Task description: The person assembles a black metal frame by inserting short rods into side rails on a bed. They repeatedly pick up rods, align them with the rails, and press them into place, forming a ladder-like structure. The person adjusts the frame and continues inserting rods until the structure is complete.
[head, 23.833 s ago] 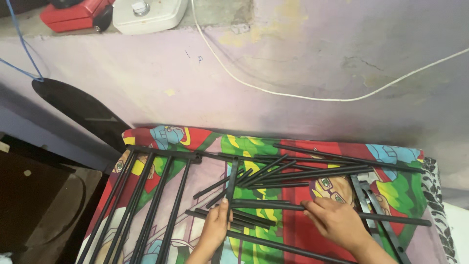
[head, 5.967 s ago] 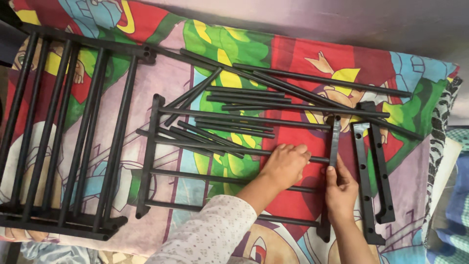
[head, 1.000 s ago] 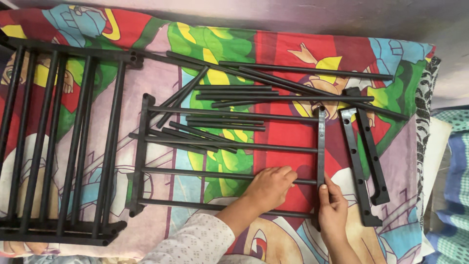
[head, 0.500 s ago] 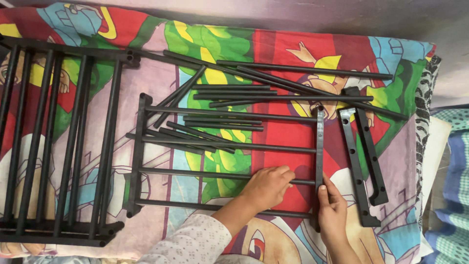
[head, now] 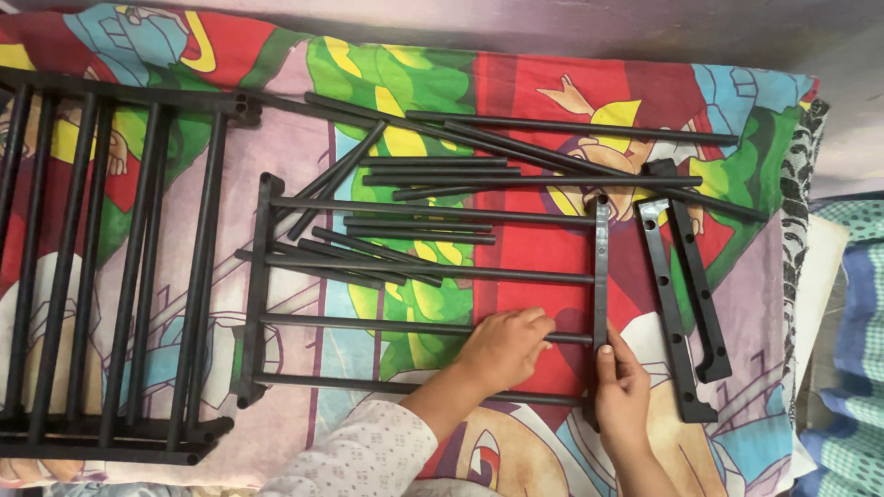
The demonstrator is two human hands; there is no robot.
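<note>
In the head view, a black rod is gripped by the curled left hand. Just right of it, the black side bar is clasped by the closed right hand; spare bars lie further right.

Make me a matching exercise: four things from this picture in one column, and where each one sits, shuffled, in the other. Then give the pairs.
Things
1. left hand
2. right hand
3. finished black tube rack
4. two spare black plastic side bars with holes

Places
A. far left of the colourful cartoon bedsheet
B. lying flat, right of the half-built frame
C. on the third black cross rod from the top of the half-built frame
D. on the lower end of the frame's upright black end bar

Pairs: 1-C, 2-D, 3-A, 4-B
</note>
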